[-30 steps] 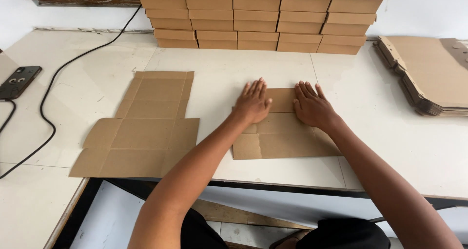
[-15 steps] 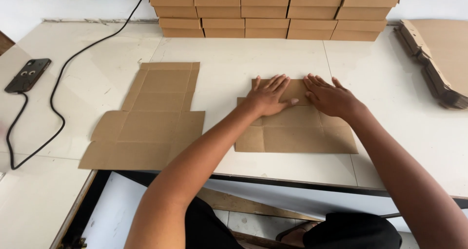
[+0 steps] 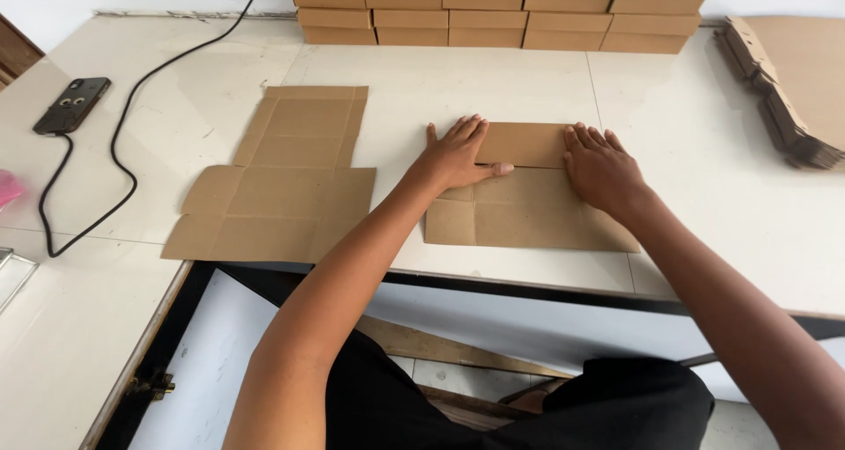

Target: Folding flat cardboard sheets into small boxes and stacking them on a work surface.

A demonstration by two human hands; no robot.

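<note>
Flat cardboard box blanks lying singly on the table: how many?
2: one cardboard blank under the left hand and right hand; one unfolded blank to its left. Stacked ones excluded.

Brown cardboard sheet [image 3: 528, 208], flat on the white table [image 3: 440, 80], near the front edge. Cut like a box not yet made, with fold lines across it. Top flap folded over toward the front, lying flat on the rest. Pressed down at both ends of that flap. Plain, no marks.
</note>
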